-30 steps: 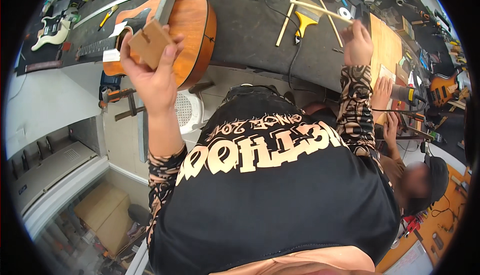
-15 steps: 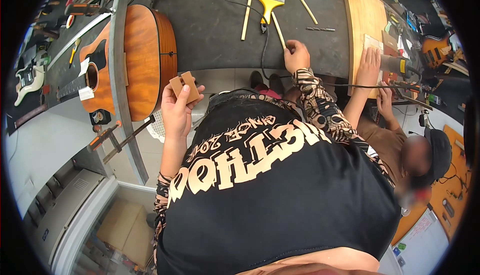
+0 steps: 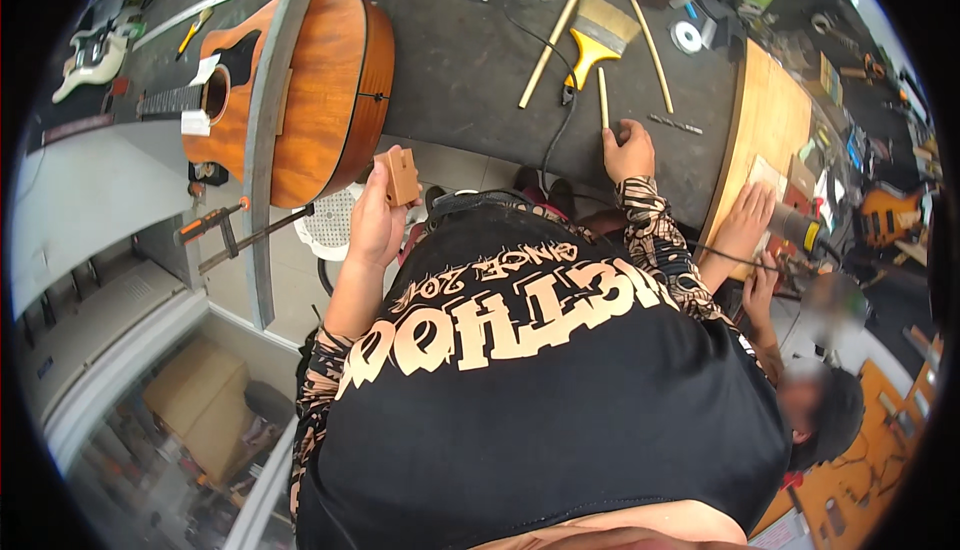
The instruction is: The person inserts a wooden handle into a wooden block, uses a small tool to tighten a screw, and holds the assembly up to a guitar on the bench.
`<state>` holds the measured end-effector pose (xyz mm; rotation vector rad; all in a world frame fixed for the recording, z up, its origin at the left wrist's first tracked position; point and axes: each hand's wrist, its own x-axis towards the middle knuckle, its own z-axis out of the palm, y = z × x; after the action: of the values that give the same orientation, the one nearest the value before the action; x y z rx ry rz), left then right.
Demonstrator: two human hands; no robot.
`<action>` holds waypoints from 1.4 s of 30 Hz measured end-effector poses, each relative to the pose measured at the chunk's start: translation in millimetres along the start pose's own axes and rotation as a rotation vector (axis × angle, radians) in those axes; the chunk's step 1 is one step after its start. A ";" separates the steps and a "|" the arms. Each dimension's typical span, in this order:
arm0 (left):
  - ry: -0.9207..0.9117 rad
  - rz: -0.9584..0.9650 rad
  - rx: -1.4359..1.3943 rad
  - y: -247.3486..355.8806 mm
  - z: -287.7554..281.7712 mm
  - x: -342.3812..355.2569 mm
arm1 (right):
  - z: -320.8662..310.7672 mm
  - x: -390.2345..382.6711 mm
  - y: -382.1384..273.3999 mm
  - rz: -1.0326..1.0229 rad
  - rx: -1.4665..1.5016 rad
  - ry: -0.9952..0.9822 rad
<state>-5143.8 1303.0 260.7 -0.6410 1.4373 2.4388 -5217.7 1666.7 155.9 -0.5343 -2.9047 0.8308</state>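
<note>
A small slotted wooden block (image 3: 400, 177) is held upright in my left hand (image 3: 385, 205), just off the guitar's lower edge. My right hand (image 3: 628, 150) is closed at the near end of a short pale wooden stick (image 3: 604, 100), which lies on the dark bench. Around it lie two longer sticks (image 3: 552, 43) (image 3: 648, 43), a wide yellow-handled brush (image 3: 595, 40), a black cable and a drill bit (image 3: 676, 124). An orange-brown acoustic guitar (image 3: 325, 100) lies to the left under a metal bar (image 3: 266, 150).
A clamp (image 3: 230, 235) juts out below the guitar, above a white plastic stool (image 3: 330, 225). A co-worker's hands (image 3: 750, 210) work at a wooden board (image 3: 745, 100) with a cylindrical power tool (image 3: 795, 228) on the right. A white electric guitar (image 3: 85, 70) lies at far left.
My right hand came down from raised to the bench edge with the stick, which now points away from me. My left hand moved lower and rightward, turning the block.
</note>
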 end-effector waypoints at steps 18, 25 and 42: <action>0.579 0.001 -0.138 -95.9 -124.8 -124.8 | 23.3 62.4 -4.1 -0.042 0.392 0.090; 0.530 0.060 -0.513 -83.1 -172.8 -153.5 | 35.9 112.7 -116.1 -0.187 0.084 -0.066; 0.787 0.291 -0.759 -28.0 -132.3 -170.8 | 170.0 251.5 -185.7 -0.157 -0.784 -0.078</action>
<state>-4949.8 1204.0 266.1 -1.8157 0.7310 3.1417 -5538.6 1522.4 102.5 -0.2963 -3.2047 -0.3506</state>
